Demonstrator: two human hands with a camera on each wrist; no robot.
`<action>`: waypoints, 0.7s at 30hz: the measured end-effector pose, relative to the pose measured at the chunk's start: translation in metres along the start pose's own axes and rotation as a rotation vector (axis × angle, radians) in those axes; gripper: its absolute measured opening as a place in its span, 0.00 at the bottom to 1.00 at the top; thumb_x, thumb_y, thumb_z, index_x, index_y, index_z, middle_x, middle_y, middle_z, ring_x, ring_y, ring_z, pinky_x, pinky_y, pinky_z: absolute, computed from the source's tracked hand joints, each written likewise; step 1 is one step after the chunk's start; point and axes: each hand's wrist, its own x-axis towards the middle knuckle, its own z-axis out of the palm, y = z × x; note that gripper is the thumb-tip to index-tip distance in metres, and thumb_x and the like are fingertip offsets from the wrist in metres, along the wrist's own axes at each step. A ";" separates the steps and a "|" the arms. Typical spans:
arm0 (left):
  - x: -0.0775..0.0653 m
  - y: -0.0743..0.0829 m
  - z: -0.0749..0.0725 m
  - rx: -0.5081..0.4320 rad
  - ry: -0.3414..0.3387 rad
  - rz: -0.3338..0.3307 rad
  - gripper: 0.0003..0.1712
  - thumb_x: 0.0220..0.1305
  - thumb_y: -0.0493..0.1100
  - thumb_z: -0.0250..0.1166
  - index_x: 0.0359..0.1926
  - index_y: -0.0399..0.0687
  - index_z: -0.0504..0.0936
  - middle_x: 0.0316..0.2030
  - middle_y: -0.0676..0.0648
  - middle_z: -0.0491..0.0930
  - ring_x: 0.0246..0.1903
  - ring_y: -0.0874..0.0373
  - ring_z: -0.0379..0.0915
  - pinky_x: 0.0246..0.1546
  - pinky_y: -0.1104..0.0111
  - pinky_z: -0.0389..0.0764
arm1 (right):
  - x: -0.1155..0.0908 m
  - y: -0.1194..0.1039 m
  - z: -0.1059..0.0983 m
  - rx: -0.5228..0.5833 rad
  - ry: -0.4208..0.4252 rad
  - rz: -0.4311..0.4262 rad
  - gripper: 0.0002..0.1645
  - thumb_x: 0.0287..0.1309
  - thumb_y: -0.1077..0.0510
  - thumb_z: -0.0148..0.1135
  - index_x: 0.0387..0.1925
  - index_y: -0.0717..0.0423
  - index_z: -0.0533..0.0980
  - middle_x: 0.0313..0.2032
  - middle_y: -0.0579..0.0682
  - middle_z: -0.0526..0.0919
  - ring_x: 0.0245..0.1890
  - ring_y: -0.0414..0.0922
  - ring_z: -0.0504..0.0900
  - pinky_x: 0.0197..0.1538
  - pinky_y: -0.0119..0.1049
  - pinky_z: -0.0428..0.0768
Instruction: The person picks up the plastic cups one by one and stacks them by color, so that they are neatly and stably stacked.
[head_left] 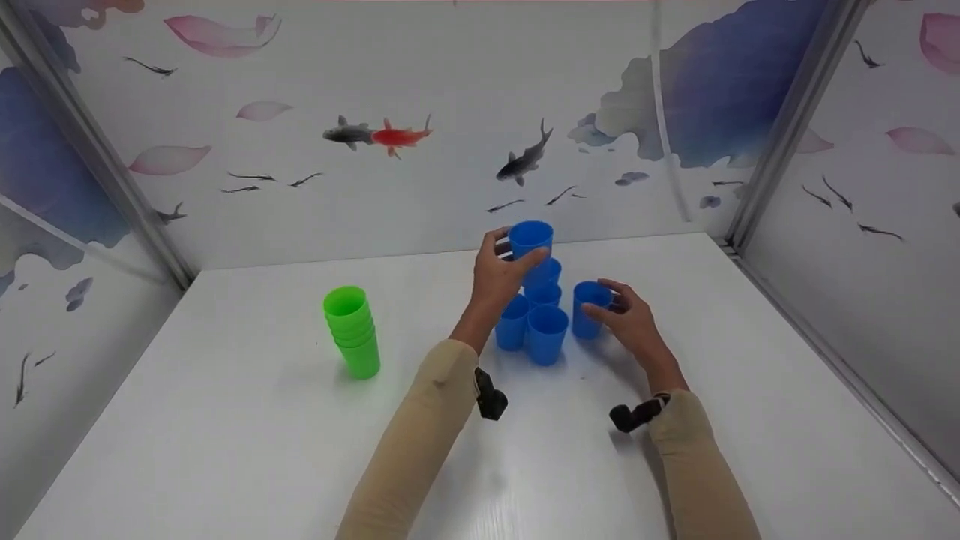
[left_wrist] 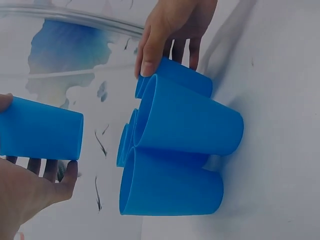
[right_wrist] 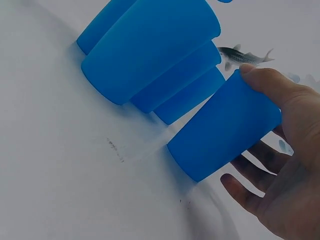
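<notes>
The blue cluster (head_left: 545,332), four cups on the white table (head_left: 225,420), shows its front pair well; its two rear cups are largely hidden, their bases out of sight. Above the cluster's back, and apart from it in the left wrist view, a raised blue cup (head_left: 534,238) is in the grip of the left hand (head_left: 497,276), thumb across its near side, other fingers mostly hidden behind. Just right of the cluster, a second blue cup (right_wrist: 225,125) is held by the right hand (head_left: 631,319), thumb at the rim and fingers bent around the far side; whether its base fully touches the table is hard to tell. Well left of the cluster stands a green stack (head_left: 354,334), its nested cups difficult to count. Nearer than the cluster, both tan sleeves (head_left: 420,435) are cut off by the lower edge.
</notes>
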 end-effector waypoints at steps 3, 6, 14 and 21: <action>-0.001 -0.001 0.007 0.008 -0.025 -0.003 0.41 0.64 0.55 0.69 0.72 0.49 0.63 0.68 0.39 0.70 0.67 0.45 0.69 0.66 0.50 0.75 | 0.000 0.000 -0.001 0.007 -0.001 -0.001 0.55 0.55 0.30 0.66 0.77 0.40 0.54 0.77 0.59 0.57 0.76 0.59 0.59 0.74 0.56 0.66; 0.000 -0.001 0.014 0.041 -0.045 -0.007 0.42 0.64 0.54 0.69 0.72 0.50 0.62 0.68 0.40 0.70 0.67 0.45 0.70 0.66 0.49 0.74 | 0.000 0.000 0.000 0.018 -0.006 -0.006 0.55 0.56 0.30 0.67 0.77 0.41 0.54 0.77 0.59 0.56 0.76 0.59 0.59 0.74 0.57 0.65; 0.001 0.002 0.035 0.097 -0.067 -0.005 0.42 0.62 0.56 0.70 0.72 0.53 0.63 0.69 0.41 0.70 0.67 0.45 0.70 0.67 0.47 0.73 | -0.001 0.001 0.000 0.031 -0.007 0.017 0.55 0.55 0.30 0.67 0.77 0.40 0.54 0.77 0.58 0.56 0.76 0.59 0.59 0.74 0.56 0.66; -0.003 0.002 0.049 0.125 -0.090 -0.010 0.42 0.61 0.58 0.71 0.71 0.54 0.63 0.69 0.45 0.71 0.68 0.47 0.70 0.68 0.49 0.72 | -0.001 0.000 0.000 0.014 -0.003 0.023 0.58 0.53 0.27 0.66 0.77 0.41 0.53 0.77 0.58 0.56 0.76 0.60 0.60 0.74 0.57 0.65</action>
